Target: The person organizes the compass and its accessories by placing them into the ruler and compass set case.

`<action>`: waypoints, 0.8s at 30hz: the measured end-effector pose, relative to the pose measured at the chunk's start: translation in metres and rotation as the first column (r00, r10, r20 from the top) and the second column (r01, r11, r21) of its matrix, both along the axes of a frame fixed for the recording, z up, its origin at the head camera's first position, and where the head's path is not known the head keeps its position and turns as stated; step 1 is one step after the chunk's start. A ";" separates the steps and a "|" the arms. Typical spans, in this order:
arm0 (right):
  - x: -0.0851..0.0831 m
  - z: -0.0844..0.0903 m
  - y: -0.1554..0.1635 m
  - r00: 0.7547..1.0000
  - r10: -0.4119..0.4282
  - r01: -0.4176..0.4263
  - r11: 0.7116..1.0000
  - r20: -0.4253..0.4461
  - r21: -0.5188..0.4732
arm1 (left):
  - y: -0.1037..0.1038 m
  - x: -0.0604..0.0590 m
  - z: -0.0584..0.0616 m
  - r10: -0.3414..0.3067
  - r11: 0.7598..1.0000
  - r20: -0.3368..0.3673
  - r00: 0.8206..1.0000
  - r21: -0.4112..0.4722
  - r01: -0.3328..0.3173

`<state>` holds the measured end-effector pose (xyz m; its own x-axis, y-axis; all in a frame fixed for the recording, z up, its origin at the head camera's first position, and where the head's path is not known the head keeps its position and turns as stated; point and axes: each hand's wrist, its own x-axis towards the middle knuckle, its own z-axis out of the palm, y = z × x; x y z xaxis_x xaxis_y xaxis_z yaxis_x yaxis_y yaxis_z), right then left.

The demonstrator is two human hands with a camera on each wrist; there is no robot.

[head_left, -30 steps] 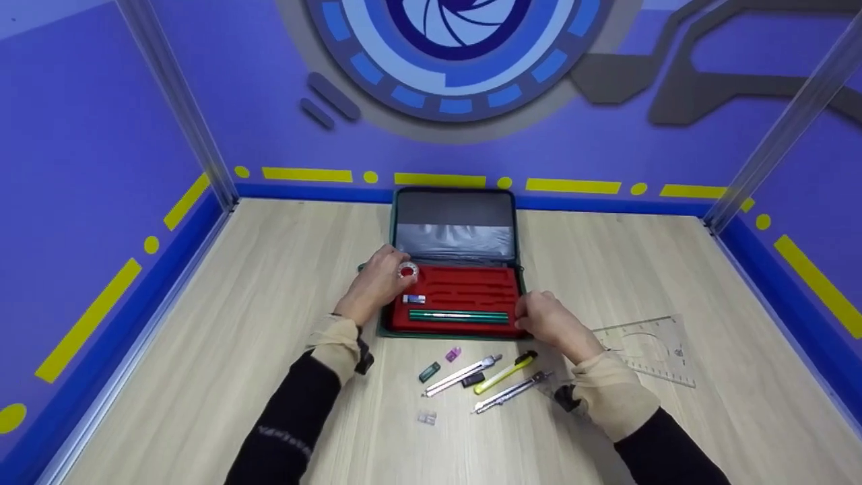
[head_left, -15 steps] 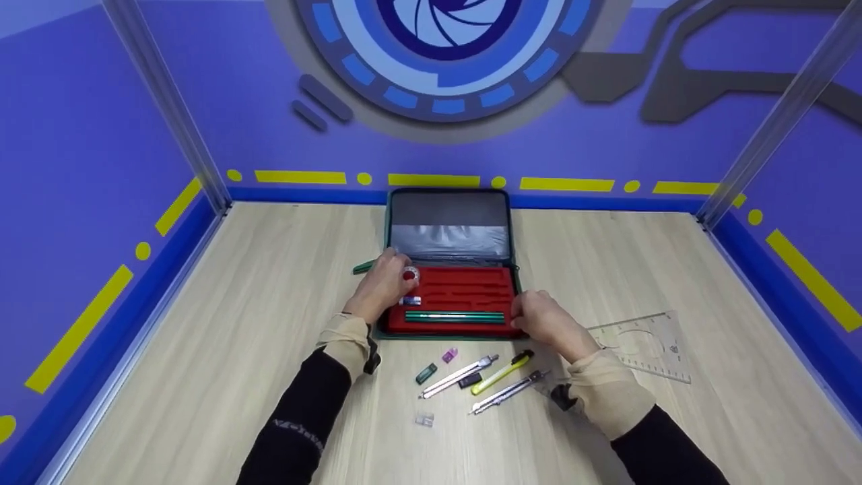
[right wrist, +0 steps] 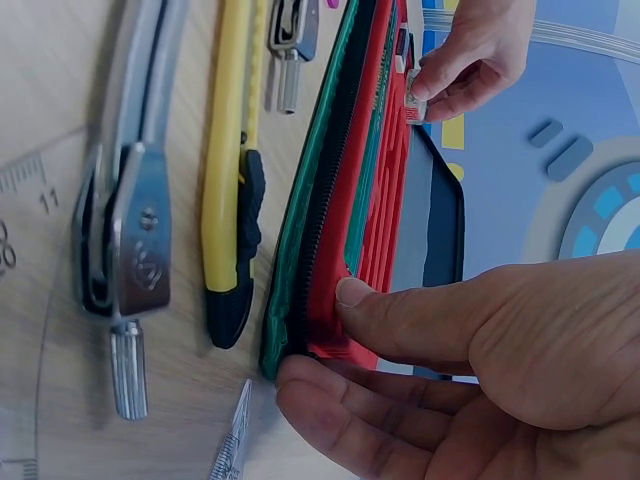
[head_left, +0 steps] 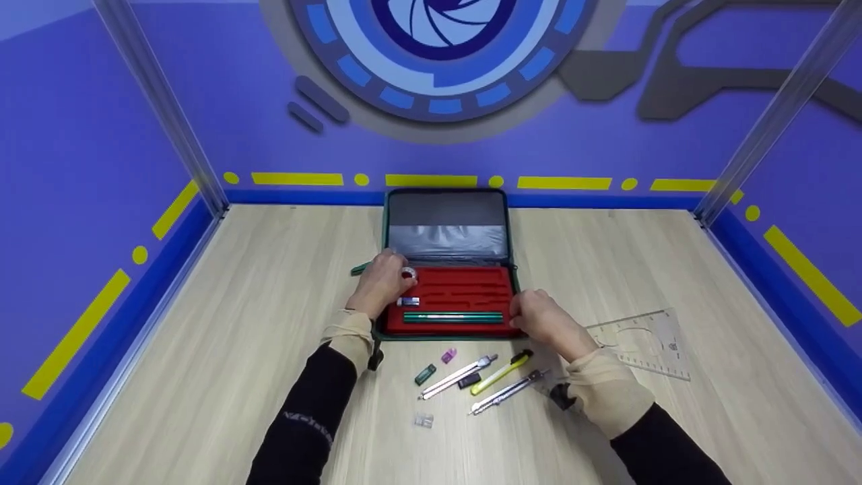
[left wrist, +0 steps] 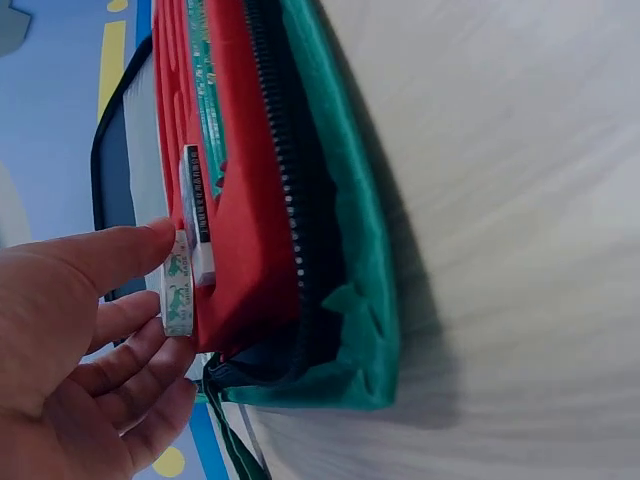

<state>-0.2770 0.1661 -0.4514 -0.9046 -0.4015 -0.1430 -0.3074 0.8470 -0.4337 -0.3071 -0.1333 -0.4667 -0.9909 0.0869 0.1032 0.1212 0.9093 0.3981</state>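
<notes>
Left hand: left hand (head_left: 378,286) sat at the upper left corner of the red tray, thumb and fingers pinching a small roll of tape (head_left: 409,273); the left wrist view showed the same roll (left wrist: 178,283) held on edge against the tray's rim.
Right hand: right hand (head_left: 542,322) gripped the lower right corner of the case (head_left: 448,209), thumb on the red tray (right wrist: 345,215) and fingers curled under the green edge.
Case: one green zip case lay open at the centre of the frame, lid flat toward the top, red tray (head_left: 465,289) toward the bottom.
Inside the tray: one small white eraser (head_left: 408,301) just below the tape; two green pencils (head_left: 452,316) side by side along the lower edge.
Below the case: one pink sharpener (head_left: 448,355), one green lead box (head_left: 425,374), one silver compass (head_left: 460,376), one yellow utility knife (head_left: 502,372), one second silver compass (head_left: 510,392), one clear small box (head_left: 423,421).
Right of the case: one clear set square (head_left: 643,343), just beside the right wrist.
Left of the case: one green pen (head_left: 360,268), partly hidden behind the left hand.
Surface: pale wood-grain table (head_left: 236,323).
Room: purple walls with yellow dashes, a blue circular emblem (head_left: 438,47) at top centre, two metal posts in the back corners.
</notes>
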 end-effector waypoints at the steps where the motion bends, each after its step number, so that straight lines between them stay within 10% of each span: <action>1: 0.000 0.000 0.000 1.000 0.000 0.000 1.000 0.001 0.000 | 0.000 0.000 0.000 0.003 1.000 -0.005 1.000 -0.005 -0.003; 24: 0.000 0.000 -0.001 0.999 -0.015 0.015 1.000 0.029 0.016 | -0.001 0.001 0.002 0.019 0.998 0.060 0.998 -0.056 -0.016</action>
<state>-0.2767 0.1650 -0.4516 -0.9060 -0.3852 -0.1756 -0.2819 0.8584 -0.4285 -0.3057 -0.1339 -0.4651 -0.9965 0.0735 0.0386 0.0824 0.9320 0.3530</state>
